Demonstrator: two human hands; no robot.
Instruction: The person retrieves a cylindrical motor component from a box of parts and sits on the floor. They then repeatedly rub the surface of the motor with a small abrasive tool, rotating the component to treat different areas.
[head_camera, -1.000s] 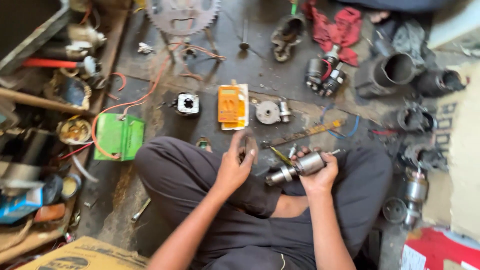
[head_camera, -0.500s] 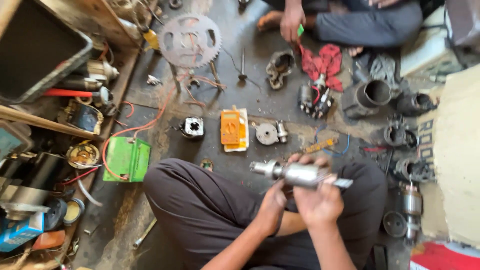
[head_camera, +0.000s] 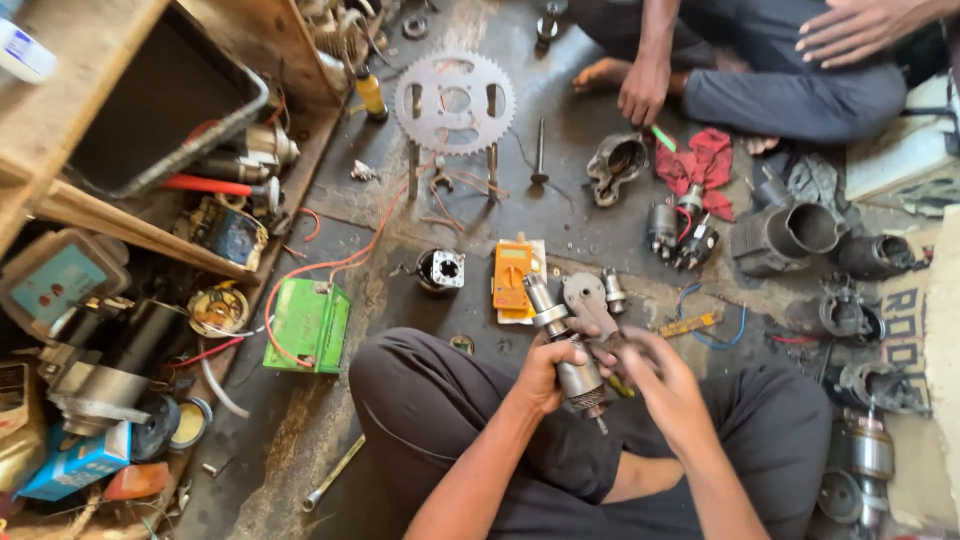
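Left hand (head_camera: 545, 372) clenched round a grey starter motor armature (head_camera: 566, 345), held over the lap. Long axis runs near-upright in view, shaft end tilted up-left toward the orange multimeter (head_camera: 512, 275). Right hand (head_camera: 655, 375) grips a flat metal end cover (head_camera: 590, 300) just beside the armature. Bare floor (head_camera: 400, 330) lies left of the knee; green battery (head_camera: 308, 325) well apart.

motor shaft (head_camera: 566, 345) partly hidden by fingers (head_camera: 556, 352), co-worker cut off at top

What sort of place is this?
Most likely a small motor repair workshop, worked on the floor: a large sprocket, a green battery, an orange multimeter, and a cylindrical motor part held in both hands.
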